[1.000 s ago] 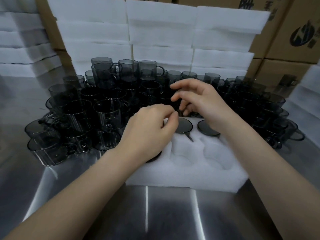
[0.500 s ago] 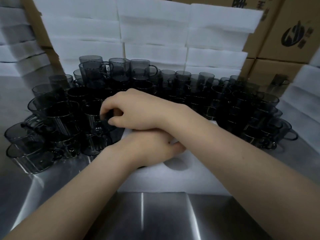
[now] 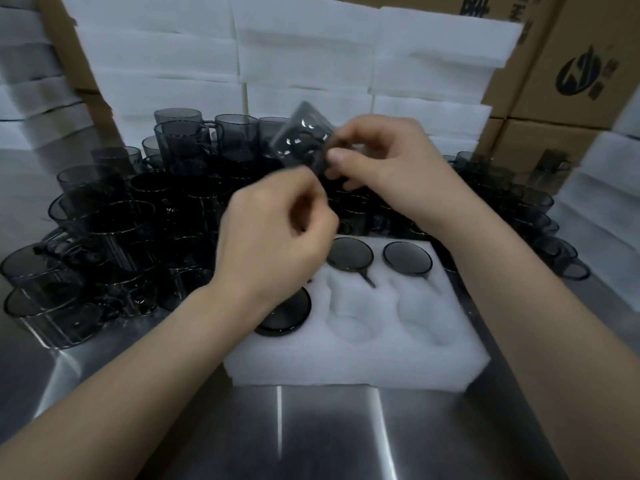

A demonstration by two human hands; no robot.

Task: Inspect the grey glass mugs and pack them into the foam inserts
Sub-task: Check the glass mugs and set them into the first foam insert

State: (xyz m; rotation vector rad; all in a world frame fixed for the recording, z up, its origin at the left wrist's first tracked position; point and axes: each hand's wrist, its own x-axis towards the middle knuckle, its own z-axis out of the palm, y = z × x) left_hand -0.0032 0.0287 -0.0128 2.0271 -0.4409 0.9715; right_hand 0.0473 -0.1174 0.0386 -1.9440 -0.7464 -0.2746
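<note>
Barely started: three grey glass mugs [image 3: 349, 254] sat in the white moulded foam insert [image 3: 363, 358], with two pockets visibly empty. Over the big pile of loose mugs [image 3: 104, 230] the right hand [image 3: 388, 168] pinched another tilted grey mug [image 3: 303, 136] (inspecting, I'd guess). The left hand [image 3: 273, 237] was curled, too blurry to call.

This looks like a factory packing station: a steel table [image 3: 329, 434] crowded with dozens of identical grey mugs [image 3: 114, 233], stacked white foam sheets [image 3: 304, 64] across the top, and printed cardboard cartons [image 3: 568, 74] at upper right.
</note>
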